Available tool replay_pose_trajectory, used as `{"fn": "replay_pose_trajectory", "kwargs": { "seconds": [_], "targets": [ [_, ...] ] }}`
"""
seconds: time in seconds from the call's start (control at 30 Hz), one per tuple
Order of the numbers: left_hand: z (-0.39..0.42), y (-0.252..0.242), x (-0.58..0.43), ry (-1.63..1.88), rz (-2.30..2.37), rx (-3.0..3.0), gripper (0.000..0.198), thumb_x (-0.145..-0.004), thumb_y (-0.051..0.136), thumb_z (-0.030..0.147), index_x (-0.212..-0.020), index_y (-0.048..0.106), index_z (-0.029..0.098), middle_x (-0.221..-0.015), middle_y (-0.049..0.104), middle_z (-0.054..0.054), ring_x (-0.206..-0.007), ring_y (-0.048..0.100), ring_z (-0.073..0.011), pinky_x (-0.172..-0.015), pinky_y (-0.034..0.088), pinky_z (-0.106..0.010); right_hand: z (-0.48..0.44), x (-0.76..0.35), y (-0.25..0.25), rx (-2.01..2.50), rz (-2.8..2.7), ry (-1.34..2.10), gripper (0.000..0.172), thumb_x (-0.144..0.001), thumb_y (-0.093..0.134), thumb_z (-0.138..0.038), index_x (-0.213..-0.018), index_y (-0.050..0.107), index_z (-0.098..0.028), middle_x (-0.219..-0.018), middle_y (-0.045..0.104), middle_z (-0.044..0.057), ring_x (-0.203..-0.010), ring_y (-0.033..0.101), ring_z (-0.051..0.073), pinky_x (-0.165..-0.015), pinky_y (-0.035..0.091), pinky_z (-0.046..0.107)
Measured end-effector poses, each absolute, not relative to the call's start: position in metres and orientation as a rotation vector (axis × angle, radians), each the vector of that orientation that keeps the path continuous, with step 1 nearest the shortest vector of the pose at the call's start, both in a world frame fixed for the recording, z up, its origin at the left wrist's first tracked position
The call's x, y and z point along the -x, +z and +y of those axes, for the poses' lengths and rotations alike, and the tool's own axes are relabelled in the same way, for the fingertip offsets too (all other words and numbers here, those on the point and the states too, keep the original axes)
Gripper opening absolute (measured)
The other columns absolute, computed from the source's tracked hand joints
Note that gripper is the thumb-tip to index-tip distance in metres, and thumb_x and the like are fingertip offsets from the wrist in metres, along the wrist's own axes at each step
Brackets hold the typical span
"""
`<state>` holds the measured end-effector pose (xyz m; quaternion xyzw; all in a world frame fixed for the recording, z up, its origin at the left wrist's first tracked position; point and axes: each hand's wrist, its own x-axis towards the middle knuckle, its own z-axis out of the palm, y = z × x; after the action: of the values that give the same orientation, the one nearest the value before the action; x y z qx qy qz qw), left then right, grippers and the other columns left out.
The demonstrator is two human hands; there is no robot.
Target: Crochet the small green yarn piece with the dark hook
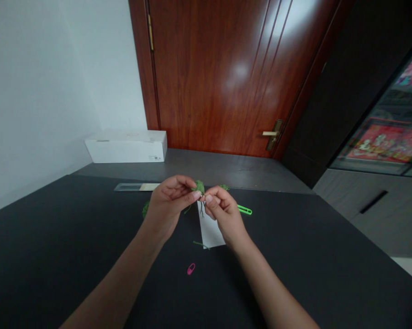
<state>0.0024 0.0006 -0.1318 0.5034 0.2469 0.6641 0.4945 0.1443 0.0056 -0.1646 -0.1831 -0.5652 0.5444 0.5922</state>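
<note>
A small green crocheted piece [199, 186] is pinched between the thumb and fingers of my left hand [171, 201]. Close beside it, my right hand [224, 211] is closed, thumb against index finger, at the piece's lower edge; what it pinches is too small to make out. Thin dark strands [202, 210] hang below the fingertips. Under my hands lies a white paper [212, 233], with a short green yarn scrap [201, 245] at its near edge. A pink stitch marker [191, 268] lies closer to me.
Around my hands on the black table [277, 256] are green yarn [145, 209], a clear flat case [129, 187], a green plastic tool [245, 209] and another green piece [224, 187]. A white box [127, 147] stands at the back left, before a wooden door [213, 82].
</note>
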Motion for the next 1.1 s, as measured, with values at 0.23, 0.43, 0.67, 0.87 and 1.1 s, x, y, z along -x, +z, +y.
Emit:
{"fn": "replay_pose_trajectory", "kwargs": {
  "seconds": [0.23,0.43,0.67,0.87,1.1],
  "targets": [
    [0.001,-0.131,-0.001,1.583,0.614,-1.23,0.021,-0.064,0.085,0.006,-0.079,0.073,0.015,-0.075,0.071,0.0,-0.067,0.066,-0.0098,-0.066,0.054,-0.019,0.005,-0.15,-0.167,0.55,-1.411,1.062,0.026,-0.095,0.061,-0.042,-0.084,0.062,-0.019,-0.057,0.044,-0.007,-0.051,0.036,0.007,-0.05,0.025,0.022],
    [0.0,-0.13,-0.002,1.592,0.621,-1.201,0.022,-0.063,0.085,0.006,-0.079,0.072,0.015,-0.075,0.072,-0.001,-0.067,0.067,-0.0112,-0.067,0.055,-0.021,0.005,-0.153,-0.167,0.599,-1.476,0.981,0.027,-0.095,0.059,-0.044,-0.086,0.063,-0.019,-0.064,0.053,-0.004,-0.055,0.042,0.009,-0.052,0.028,0.022],
    [0.001,-0.129,-0.001,1.613,0.639,-1.18,0.023,-0.061,0.085,0.005,-0.078,0.073,0.015,-0.078,0.073,-0.001,-0.071,0.067,-0.0113,-0.069,0.056,-0.021,0.005,-0.156,-0.165,0.611,-1.504,1.004,0.027,-0.095,0.059,-0.046,-0.093,0.067,-0.02,-0.062,0.052,-0.004,-0.053,0.041,0.009,-0.051,0.029,0.023],
    [0.001,-0.129,0.0,1.609,0.656,-1.184,0.023,-0.061,0.085,0.006,-0.077,0.072,0.015,-0.078,0.073,-0.001,-0.07,0.067,-0.0103,-0.068,0.056,-0.019,0.002,-0.16,-0.159,0.644,-1.582,0.899,0.026,-0.097,0.056,-0.041,-0.091,0.07,-0.02,-0.064,0.055,-0.003,-0.055,0.043,0.009,-0.054,0.032,0.022],
    [0.001,-0.126,0.002,1.543,0.71,-1.298,0.018,-0.065,0.082,0.009,-0.079,0.072,0.014,-0.066,0.07,0.0,-0.059,0.066,-0.012,-0.06,0.053,-0.022,0.006,-0.168,-0.155,0.764,-1.741,0.476,0.024,-0.099,0.053,-0.035,-0.089,0.071,-0.022,-0.074,0.066,0.0,-0.06,0.053,0.012,-0.058,0.035,0.025]
  ]
}}
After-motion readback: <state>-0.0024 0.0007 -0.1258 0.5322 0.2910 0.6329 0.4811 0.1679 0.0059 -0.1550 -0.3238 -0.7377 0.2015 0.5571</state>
